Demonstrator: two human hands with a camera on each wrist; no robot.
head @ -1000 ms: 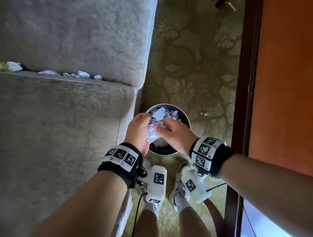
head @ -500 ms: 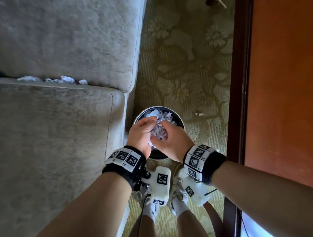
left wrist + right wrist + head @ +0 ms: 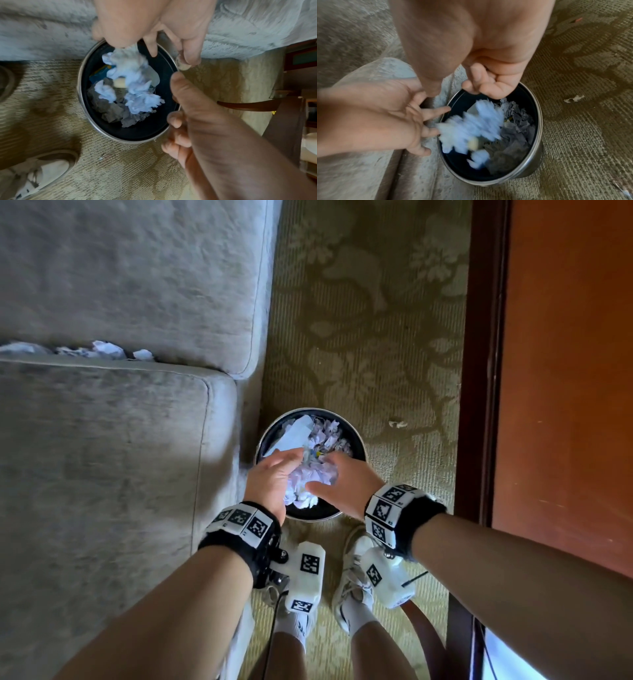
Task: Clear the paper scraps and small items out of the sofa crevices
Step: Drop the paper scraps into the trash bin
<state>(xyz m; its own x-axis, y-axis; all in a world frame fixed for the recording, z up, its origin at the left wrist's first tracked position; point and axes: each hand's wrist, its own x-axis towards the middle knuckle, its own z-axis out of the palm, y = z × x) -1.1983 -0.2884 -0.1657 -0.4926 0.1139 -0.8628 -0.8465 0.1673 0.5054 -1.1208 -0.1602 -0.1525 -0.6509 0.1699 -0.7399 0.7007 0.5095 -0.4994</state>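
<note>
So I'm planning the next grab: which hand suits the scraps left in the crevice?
Probably left. The left hand is on the sofa side, nearer the scraps; the right hand would cross over.

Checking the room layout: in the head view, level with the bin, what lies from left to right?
Sofa seat cushion → bin → paper scrap on the carpet → dark wooden frame → orange door panel.

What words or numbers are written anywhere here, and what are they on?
Nothing here can be read as text.
Black-and-white square code tags on the wrist bands: patterns only, no letters.
Dark mark on the white sock: too blurred to read.
Blue-and-yellow scrap in the round metal bin: print too blurred.
</note>
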